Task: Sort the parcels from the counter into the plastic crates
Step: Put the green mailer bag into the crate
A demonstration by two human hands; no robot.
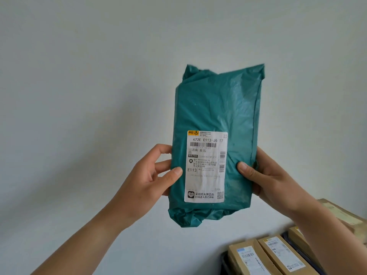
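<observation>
Holding the parcel (216, 116) upright before the wall (79, 76), the person turns its label (205, 167) to the camera – likely to read the sorting code before choosing a crate. Left hand (147, 181) and right hand (272, 179) each clasp a lower side edge, thumbs on the front and fingers (162, 149) curled behind, so the print is uncovered. It is a teal plastic mailer, glossy, wrinkled, soft-cornered, its ends folded under. Below right lie stiff cardboard boxes (274, 255), seemingly in a dark bin (224, 262) – whether that is a crate I cannot tell
</observation>
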